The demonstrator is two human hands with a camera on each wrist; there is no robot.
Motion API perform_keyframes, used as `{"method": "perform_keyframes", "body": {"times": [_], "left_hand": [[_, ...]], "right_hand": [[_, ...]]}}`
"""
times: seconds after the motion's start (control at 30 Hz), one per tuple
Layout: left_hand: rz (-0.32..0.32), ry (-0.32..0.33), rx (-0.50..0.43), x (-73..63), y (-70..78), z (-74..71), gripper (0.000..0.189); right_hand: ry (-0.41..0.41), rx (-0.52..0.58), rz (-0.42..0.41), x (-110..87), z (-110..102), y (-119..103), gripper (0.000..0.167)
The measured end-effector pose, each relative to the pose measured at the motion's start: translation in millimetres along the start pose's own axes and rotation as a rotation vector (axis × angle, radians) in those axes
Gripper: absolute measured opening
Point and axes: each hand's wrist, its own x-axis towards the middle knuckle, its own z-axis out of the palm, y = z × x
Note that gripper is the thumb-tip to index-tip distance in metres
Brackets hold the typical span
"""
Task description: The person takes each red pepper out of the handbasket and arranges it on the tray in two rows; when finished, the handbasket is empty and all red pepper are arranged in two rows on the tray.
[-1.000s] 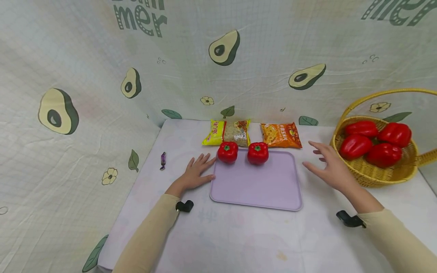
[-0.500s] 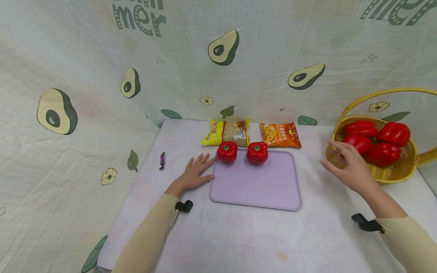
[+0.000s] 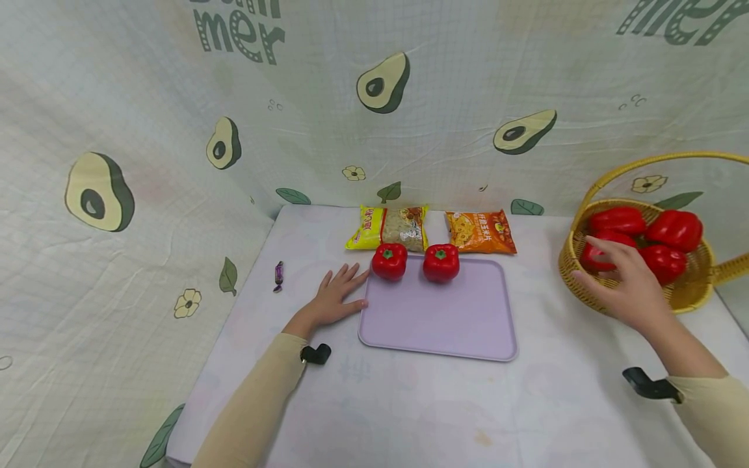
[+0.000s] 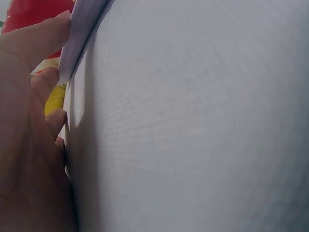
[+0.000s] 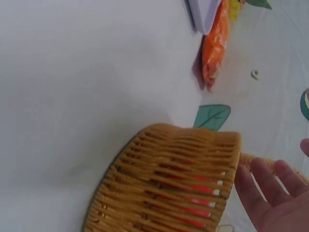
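Note:
In the head view my left hand [image 3: 335, 300] lies on the table with its fingers spread, touching the left edge of a lilac tray [image 3: 445, 318]. Two red bell peppers [image 3: 389, 262] sit along the tray's back edge. My right hand [image 3: 632, 286] is over the near left side of a yellow wicker basket [image 3: 570, 273], fingers extended and thumb apart. Beneath it, partly covered, is a red pepper [image 3: 614, 236]; several red peppers lie in the basket. In the right wrist view the fingers [image 5: 270, 179] reach past the basket's rim, and nothing shows in the hand.
Behind the tray lie a yellow snack bag [image 3: 389, 227] and an orange snack bag [image 3: 482, 232]. A small purple wrapped candy [image 3: 279, 276] is at the left of the table. The basket's tall handle [image 3: 673, 156] arches over it. A printed cloth [image 3: 445, 162] hangs behind.
My right hand has moved right, from beside the basket to above the peppers in it. The left hand, tray and snack bags have stayed in place.

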Motion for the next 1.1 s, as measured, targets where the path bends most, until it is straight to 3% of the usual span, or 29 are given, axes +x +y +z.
{"method": "perform_keyframes", "body": {"times": [0.37,1.1], "left_hand": [[-0.015,-0.012,-0.002,-0.1,0.4,-1.6,0.078],[-0.028,-0.021,-0.007,-0.8,0.6,-0.7,0.078]], "right_hand": [[-0.021,-0.032,0.100,3.0,-9,29,0.076],[0.089,-0.145,0.266,2.8,-20,74,0.070]]}}
